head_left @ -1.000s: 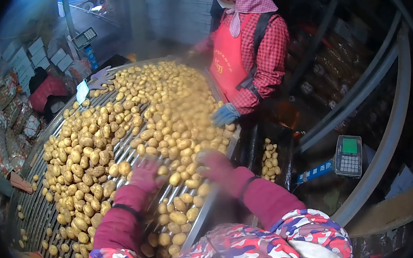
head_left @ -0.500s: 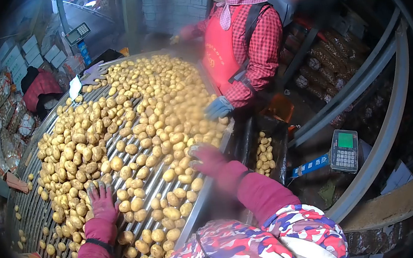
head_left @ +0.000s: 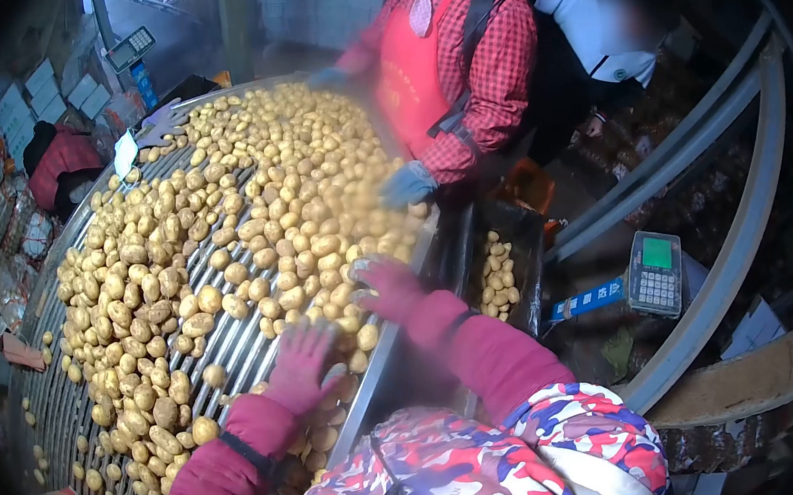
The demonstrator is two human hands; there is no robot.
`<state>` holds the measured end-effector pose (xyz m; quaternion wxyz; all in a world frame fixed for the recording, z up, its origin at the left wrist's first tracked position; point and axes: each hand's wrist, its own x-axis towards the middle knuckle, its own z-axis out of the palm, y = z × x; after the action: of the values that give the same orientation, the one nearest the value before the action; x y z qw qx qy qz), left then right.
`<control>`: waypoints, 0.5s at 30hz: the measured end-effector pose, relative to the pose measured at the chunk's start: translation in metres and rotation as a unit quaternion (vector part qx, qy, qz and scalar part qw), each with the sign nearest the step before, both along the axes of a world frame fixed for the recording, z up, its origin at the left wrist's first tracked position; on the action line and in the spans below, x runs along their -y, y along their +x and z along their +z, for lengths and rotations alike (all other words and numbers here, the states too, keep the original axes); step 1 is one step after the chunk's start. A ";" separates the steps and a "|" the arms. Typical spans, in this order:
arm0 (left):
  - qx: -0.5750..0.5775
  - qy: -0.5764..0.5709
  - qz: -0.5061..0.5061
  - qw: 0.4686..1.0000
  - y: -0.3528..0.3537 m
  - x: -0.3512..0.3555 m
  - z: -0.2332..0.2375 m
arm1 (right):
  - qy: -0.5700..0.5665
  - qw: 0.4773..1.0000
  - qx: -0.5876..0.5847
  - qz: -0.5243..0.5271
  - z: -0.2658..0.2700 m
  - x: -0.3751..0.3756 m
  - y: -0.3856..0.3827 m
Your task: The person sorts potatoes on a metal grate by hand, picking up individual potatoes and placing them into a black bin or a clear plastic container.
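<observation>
A curved roller table (head_left: pixel 69 413) carries a thick layer of yellow potatoes (head_left: pixel 222 217). My left hand (head_left: pixel 304 357), in a magenta glove, lies flat with spread fingers on potatoes near the table's front right edge. My right hand (head_left: pixel 386 285), also gloved, rests on potatoes at the right rim, fingers partly curled; whether it grips one I cannot tell. My arms wear maroon sleeves over a patterned jacket.
A co-worker in a red apron (head_left: pixel 409 84) stands at the right rim, one blue glove (head_left: pixel 407 185) on the potatoes. Another person (head_left: pixel 601 37) is behind. A dark crate (head_left: pixel 499 276) holds potatoes beside the rim. Two scales (head_left: pixel 655 270) (head_left: pixel 127 50) and sacks (head_left: pixel 0 190) stand around.
My left hand has swept from the table's lower left to the right, onto potatoes near the front rim. My right hand stayed at the rim. The view has tilted upward slightly.
</observation>
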<state>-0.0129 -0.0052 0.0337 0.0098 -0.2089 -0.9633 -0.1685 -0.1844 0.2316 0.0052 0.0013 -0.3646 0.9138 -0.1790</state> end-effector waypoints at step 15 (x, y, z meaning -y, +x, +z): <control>-0.024 -0.190 0.322 0.927 0.138 0.204 -0.002 | -0.012 0.999 -0.003 0.030 -0.002 0.003 -0.008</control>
<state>0.1248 -0.2096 0.0320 0.0467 0.1108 -0.9921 0.0350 -0.1924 0.2289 0.0037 -0.0003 -0.3921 0.9003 -0.1888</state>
